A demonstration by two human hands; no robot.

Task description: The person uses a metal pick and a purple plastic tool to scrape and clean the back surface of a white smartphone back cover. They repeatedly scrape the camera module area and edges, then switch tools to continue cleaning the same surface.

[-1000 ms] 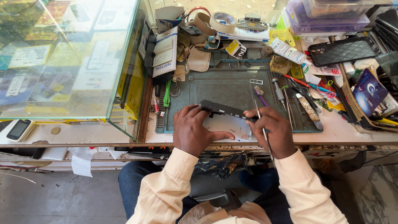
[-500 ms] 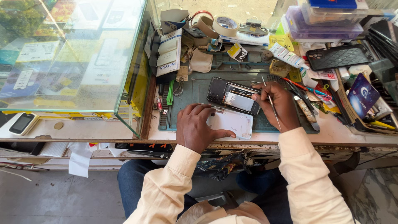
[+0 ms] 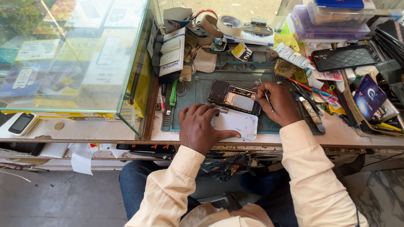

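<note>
Centrally, the left hand (image 3: 201, 128) lies flat, pinning the white rectangular back cover (image 3: 237, 124); the right hand (image 3: 276, 102) pinches thin metal tweezers (image 3: 268, 99) over the opened black phone (image 3: 235, 97), best worked with light, steady pressure.

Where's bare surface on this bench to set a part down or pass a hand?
Bare: the pale counter strip under the glass case, between the coin and the mat, and the mat patch left of the opened phone. Crowded: the back edge around the tape roll, and the right side by the black phone case.
</note>
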